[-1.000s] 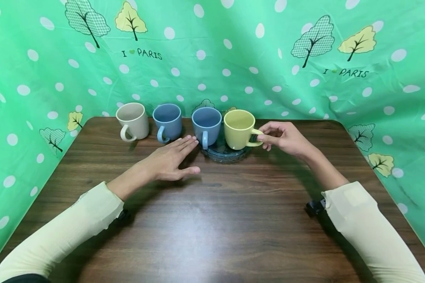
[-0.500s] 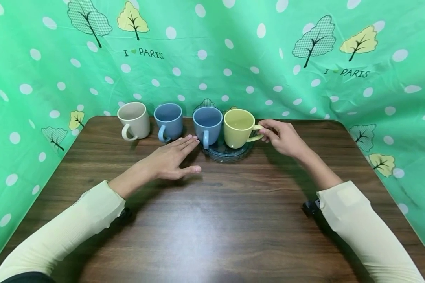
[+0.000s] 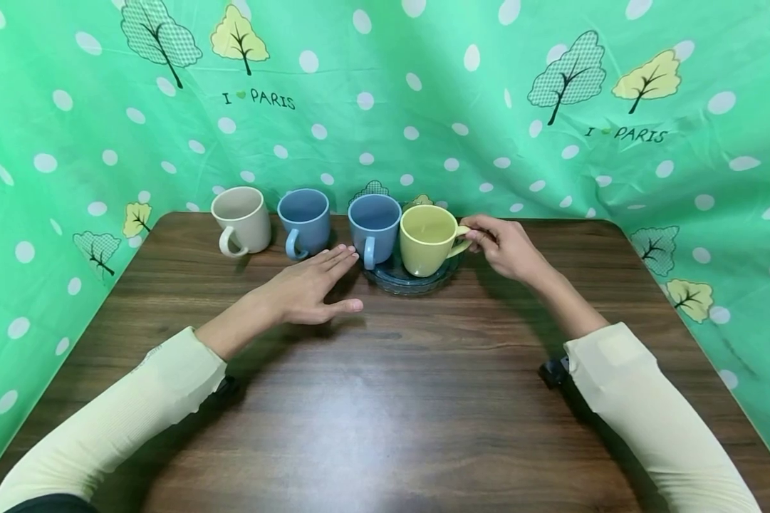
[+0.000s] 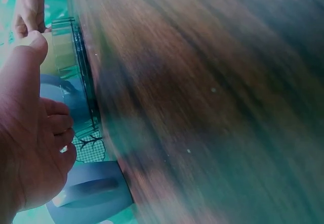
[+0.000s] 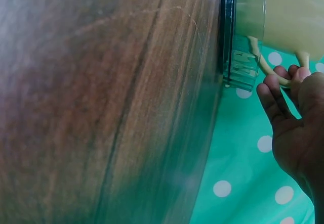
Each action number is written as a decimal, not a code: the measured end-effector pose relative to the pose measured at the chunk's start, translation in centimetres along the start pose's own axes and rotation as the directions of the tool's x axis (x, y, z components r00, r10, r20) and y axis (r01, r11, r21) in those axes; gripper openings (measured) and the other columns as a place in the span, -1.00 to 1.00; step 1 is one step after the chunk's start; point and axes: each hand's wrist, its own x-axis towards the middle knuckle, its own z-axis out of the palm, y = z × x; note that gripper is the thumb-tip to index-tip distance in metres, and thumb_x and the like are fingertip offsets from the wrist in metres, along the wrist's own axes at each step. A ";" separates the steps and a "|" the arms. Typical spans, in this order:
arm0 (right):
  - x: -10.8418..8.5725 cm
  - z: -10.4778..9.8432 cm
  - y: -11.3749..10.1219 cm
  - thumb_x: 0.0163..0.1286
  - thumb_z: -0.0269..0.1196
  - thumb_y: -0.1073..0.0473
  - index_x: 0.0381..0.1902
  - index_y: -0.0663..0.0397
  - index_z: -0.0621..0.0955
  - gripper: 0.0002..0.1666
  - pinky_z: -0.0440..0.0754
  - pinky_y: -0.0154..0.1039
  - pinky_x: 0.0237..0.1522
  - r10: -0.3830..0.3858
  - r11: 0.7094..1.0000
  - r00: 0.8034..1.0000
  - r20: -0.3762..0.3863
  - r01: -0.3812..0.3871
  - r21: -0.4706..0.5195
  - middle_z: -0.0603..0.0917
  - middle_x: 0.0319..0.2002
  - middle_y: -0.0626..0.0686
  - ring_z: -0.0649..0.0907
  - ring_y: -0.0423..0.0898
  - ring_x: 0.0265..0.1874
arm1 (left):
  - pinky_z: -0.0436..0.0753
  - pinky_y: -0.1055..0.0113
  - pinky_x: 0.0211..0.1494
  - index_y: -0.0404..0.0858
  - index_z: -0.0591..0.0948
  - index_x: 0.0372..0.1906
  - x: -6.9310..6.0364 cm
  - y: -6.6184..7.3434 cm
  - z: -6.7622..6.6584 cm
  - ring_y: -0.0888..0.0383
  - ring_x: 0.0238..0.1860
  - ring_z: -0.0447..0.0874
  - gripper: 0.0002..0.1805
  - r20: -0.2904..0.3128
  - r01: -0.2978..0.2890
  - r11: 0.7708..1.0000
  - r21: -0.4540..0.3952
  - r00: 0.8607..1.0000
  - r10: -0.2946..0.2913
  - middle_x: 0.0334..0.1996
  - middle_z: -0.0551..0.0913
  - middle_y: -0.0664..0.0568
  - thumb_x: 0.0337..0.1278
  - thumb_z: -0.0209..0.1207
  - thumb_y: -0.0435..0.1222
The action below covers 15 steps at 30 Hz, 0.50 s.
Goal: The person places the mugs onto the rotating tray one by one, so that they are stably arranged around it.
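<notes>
My right hand (image 3: 506, 246) pinches the handle of a yellow mug (image 3: 423, 246), which is upright over the right part of a round clear glass dish (image 3: 407, 286). In the right wrist view the lower part of the yellow mug (image 5: 283, 19) shows through the dish's glass wall (image 5: 245, 57). Whether its base touches the dish floor is hard to tell. A blue mug (image 3: 380, 217) stands in the left part of the dish, handle to the front. Flat and with fingers straight, my left hand (image 3: 310, 288) has its fingertips at that blue mug's lower left side.
Left of the dish, a second blue mug (image 3: 304, 214) and a light grey mug (image 3: 243, 214) stand in a row near the back edge of the wooden table (image 3: 385, 413). Behind the table hangs a green dotted curtain (image 3: 385, 85).
The yellow mug, held by its handle, has shifted slightly left and toward the front. My right hand and forearm have moved left with it. My left hand has stayed in place.
</notes>
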 end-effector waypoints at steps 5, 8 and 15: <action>-0.1 0.1 0.1 0.69 0.28 0.38 0.12 0.31 0.79 -0.80 0.69 -0.58 -0.23 0.005 0.999 1.000 0.000 -0.005 0.034 0.87 -0.18 0.29 0.83 0.15 -0.30 | 0.07 -0.08 0.95 -0.28 0.07 0.85 0.0 -0.1 0.0 -0.15 0.90 -0.06 0.09 0.006 0.007 1.000 -0.026 1.000 -0.007 0.87 0.05 -0.19 0.65 0.08 0.35; -0.1 0.2 0.0 0.69 0.29 0.38 0.13 0.31 0.79 -0.79 0.75 -0.52 -0.22 0.018 0.999 1.000 0.008 -0.018 0.043 0.88 -0.16 0.29 0.84 0.16 -0.28 | 0.06 -0.08 0.95 -0.29 0.07 0.85 0.1 -0.3 0.1 -0.14 0.90 -0.06 0.08 0.000 0.004 0.999 -0.034 1.000 -0.004 0.87 0.05 -0.19 0.66 0.09 0.34; -0.1 0.4 -0.4 0.69 0.28 0.38 0.15 0.29 0.79 -0.78 0.79 -0.42 -0.21 0.025 0.998 0.999 0.032 -0.027 0.054 0.87 -0.15 0.27 0.83 0.19 -0.26 | 0.07 -0.10 0.95 -0.30 0.08 0.85 0.0 -0.4 0.2 -0.18 0.90 -0.04 0.07 -0.011 -0.005 0.999 -0.041 1.000 0.005 0.87 0.06 -0.22 0.66 0.10 0.32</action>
